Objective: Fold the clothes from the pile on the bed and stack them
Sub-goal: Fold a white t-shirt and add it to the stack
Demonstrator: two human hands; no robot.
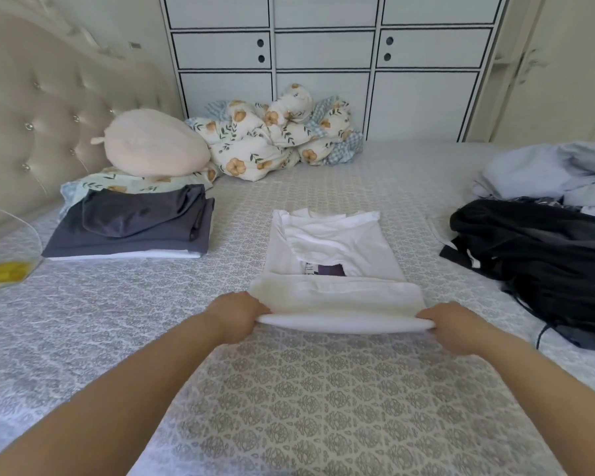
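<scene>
A white T-shirt point(337, 249) lies lengthwise in the middle of the bed, its sides folded in and a dark print showing. Its near hem is lifted and doubled over. My left hand point(236, 316) grips the left end of that fold and my right hand point(455, 326) grips the right end. At the left sits a stack of folded clothes point(134, 228), dark grey on top with white beneath. To the right lies the unfolded pile: black garments point(536, 252) in front, pale blue ones point(550, 173) behind.
A pink plush cushion point(155, 146) rests on a floral pillow by the tufted headboard point(31, 108). A crumpled floral quilt point(279, 132) lies at the far edge against white cabinets point(323, 49). A yellow item point(4, 271) sits at the left edge. The patterned bedsheet point(306, 389) spreads in front.
</scene>
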